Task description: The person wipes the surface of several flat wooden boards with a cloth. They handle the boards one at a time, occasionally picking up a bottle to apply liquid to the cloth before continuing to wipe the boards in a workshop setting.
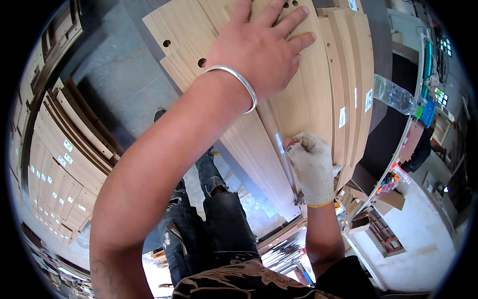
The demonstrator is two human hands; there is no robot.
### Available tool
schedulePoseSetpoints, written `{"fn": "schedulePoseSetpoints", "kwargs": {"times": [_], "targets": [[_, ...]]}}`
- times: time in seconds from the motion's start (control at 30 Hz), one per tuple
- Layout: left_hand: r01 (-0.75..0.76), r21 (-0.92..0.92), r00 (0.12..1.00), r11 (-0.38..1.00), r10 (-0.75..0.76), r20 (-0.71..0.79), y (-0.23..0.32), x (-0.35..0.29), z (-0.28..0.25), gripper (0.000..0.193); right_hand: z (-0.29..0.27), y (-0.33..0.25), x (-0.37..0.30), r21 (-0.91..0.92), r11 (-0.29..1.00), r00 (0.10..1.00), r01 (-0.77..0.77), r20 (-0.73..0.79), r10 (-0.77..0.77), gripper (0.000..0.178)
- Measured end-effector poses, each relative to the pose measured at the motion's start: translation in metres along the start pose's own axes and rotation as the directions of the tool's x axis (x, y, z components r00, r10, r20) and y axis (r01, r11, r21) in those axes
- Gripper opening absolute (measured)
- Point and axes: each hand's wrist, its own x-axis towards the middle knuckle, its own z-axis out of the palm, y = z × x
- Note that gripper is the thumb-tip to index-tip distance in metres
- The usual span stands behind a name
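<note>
The left hand (256,52) is bare and lies on top of the long, light brown boards (308,102). Its fingers are spread wide and flat, and they are not closed around anything. A shiny silver bangle (245,82) goes round the wrist.

The right hand (313,167) wears a white glove with a yellow rim. It is on the boards too, close to the end nearest the person. Its fingers are curled in, but I cannot tell if they hold something.

The boards lie side by side along the dark grey worktop (382,55), and some reach out to its left edge. Two round dark holes (167,44) show in the boards near that left edge. Nearer the worktop's right edge is a pile of curved boards (343,60) with small white stickers (342,117) on their sides. A clear plastic bottle (393,93) with a green cap is just beside that pile.

Past the worktop's left edge is the grey floor (107,60), and more stacked boards (55,134) with stickers are over there.
</note>
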Motion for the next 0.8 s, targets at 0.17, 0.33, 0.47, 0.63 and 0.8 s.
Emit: {"fn": "schedulePoseSetpoints", "kwargs": {"times": [0.17, 0.33, 0.47, 0.63, 0.8], "targets": [[0.001, -0.054, 1.0, 0.999, -0.001, 0.004, -0.004, 0.0, 0.0, 0.048, 0.006, -0.005, 0.001, 0.02, 0.999, 0.998, -0.049, -0.029, 0.049, 0.015], [0.017, -0.125, 1.0, 0.992, -0.018, -0.003, -0.005, -0.001, -0.001, 0.048, 0.005, -0.001, 0.001, -0.077, 0.997, 0.999, 0.015, -0.035, -0.017, 0.01], [0.04, -0.135, 0.998, 0.99, -0.047, -0.047, -0.001, 0.001, 0.004, 0.047, 0.007, -0.005, 0.0, -0.021, 1.0, 0.999, 0.004, -0.032, -0.004, 0.007], [0.025, -0.128, 1.0, 0.991, -0.026, -0.01, -0.003, 0.002, 0.0, 0.048, 0.005, -0.008, 0.002, -0.015, 1.0, 1.0, 0.017, -0.013, -0.017, 0.005], [0.019, -0.126, 1.0, 0.992, -0.019, 0.003, -0.004, 0.002, -0.002, 0.048, -0.004, -0.002, 0.005, -0.059, 0.995, 0.996, 0.076, 0.06, -0.073, 0.004]]}}
